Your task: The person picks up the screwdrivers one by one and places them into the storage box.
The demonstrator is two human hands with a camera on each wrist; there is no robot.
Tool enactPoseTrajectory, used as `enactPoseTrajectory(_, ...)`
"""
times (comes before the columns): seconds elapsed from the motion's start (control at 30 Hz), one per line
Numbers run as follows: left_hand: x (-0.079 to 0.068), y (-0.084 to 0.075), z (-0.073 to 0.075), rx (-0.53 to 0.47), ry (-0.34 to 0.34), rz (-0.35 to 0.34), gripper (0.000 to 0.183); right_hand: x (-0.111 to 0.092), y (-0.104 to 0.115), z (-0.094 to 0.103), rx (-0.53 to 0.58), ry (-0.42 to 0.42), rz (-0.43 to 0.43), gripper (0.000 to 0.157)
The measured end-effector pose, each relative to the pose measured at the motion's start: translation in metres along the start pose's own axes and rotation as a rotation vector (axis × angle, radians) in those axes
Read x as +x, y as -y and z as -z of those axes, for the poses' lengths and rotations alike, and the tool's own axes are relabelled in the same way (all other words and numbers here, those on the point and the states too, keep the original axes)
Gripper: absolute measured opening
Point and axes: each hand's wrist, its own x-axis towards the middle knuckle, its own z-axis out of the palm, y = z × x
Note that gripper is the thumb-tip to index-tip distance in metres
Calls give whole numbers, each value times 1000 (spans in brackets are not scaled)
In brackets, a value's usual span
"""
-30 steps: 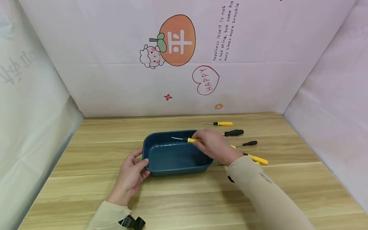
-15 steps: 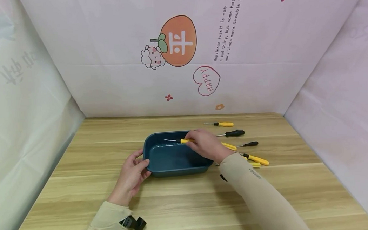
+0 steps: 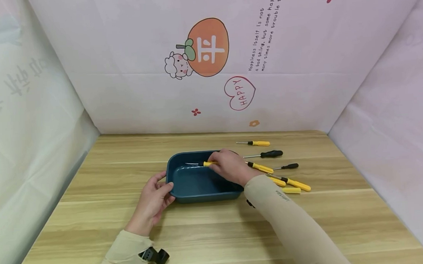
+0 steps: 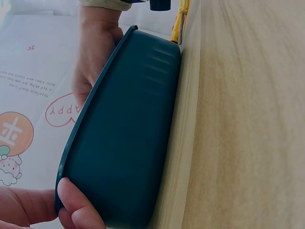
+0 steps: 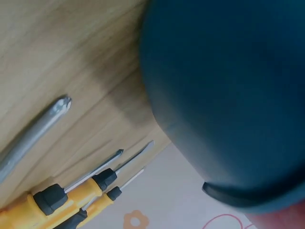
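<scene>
My left hand (image 3: 154,202) grips the left end of a dark blue rectangular tray (image 3: 208,197), its thumb over the rim. In the left wrist view the fingertips press the outside of the tray wall (image 4: 124,129). Over the tray, my right hand (image 3: 229,167) pinches the yellow handle of a screwdriver (image 3: 210,163); the thin shaft points left, near the back wall. I cannot tell whether the screwdriver touches the tray. In the right wrist view the tray (image 5: 224,95) hides most of the right hand (image 5: 281,220), and the held screwdriver is out of sight.
Several screwdrivers lie right of the tray: a yellow one (image 3: 261,143) at the back, a black one (image 3: 272,153), a smaller black one (image 3: 289,166), and yellow ones (image 3: 297,184) nearer the front. My right sleeve (image 3: 274,201) passes close by them. Printed white sheets (image 3: 140,100) enclose the wooden table (image 3: 203,237).
My right hand has moved left and slightly nearer with the screwdriver, further over the tray. More of the yellow screwdrivers on the table show from behind it. The left hand keeps its grip.
</scene>
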Motion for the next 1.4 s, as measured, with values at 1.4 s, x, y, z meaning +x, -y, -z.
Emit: enactPoseTrajectory(1.4, 0, 1, -1, -11, -2, 3, 51, 16, -5, -35, -154, 27, -60, 23)
